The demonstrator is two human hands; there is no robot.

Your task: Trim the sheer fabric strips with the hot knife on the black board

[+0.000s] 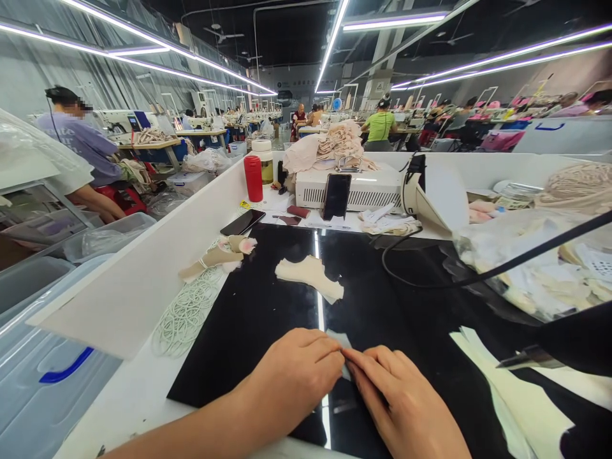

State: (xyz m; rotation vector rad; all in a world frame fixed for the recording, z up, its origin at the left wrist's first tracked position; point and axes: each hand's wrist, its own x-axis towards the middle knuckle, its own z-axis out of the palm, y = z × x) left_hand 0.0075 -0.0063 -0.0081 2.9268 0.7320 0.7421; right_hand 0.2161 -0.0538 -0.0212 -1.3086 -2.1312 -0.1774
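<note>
On the glossy black work surface (268,325), a small pale grey piece of thin material (339,338) lies between my two hands. My left hand (301,366) is closed, its fingertips pinching the piece from the left. From the other side my right hand (401,395) presses its thumb and index finger together on the same piece, the fingertips of both hands meeting. Most of the piece is hidden under my fingers. Farther forward lies a cream fabric cutout (310,274), untouched.
A heap of pale elastic loops (186,315) lies at the left beside rolled fabric (215,258). Farther back stand a phone (337,194), a red bottle (253,178) and a white machine box (373,191). Cream strips (511,389) and a dark pointed tool (530,357) are at right.
</note>
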